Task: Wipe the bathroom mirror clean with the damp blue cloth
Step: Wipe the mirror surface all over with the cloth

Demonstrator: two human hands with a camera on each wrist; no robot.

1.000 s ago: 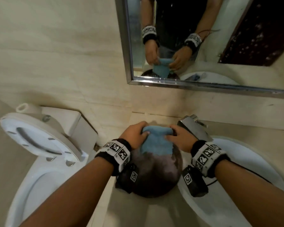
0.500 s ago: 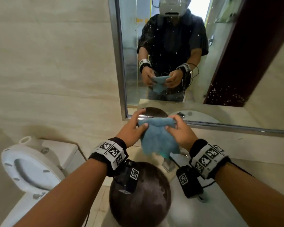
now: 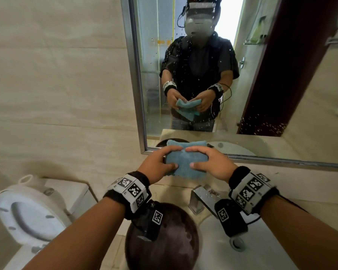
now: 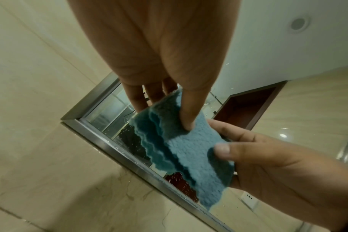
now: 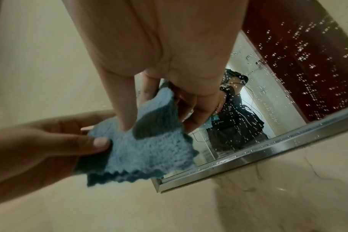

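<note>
A folded blue cloth (image 3: 185,160) is held in front of the mirror's lower left corner. My left hand (image 3: 160,162) pinches its left side, thumb on the near face and fingers behind. My right hand (image 3: 211,162) pinches its right side the same way. The left wrist view shows the blue cloth (image 4: 189,149) folded in several layers with scalloped edges. The mirror (image 3: 242,94) hangs on the wall in a metal frame (image 3: 137,75), its glass speckled with water drops. In the right wrist view the blue cloth (image 5: 149,149) sits just short of the dotted mirror (image 5: 288,70).
A dark round bowl (image 3: 164,240) sits on the counter below my wrists, with a chrome tap (image 3: 199,197) and a white basin (image 3: 252,250) to its right. A toilet (image 3: 31,211) with raised lid stands at the left. Beige tiled wall (image 3: 57,84) surrounds the mirror.
Both hands lifted the cloth from the dark bowl up to the mirror's lower edge. The cloth went from hanging loose to a compact folded pad. My view tilted upward.
</note>
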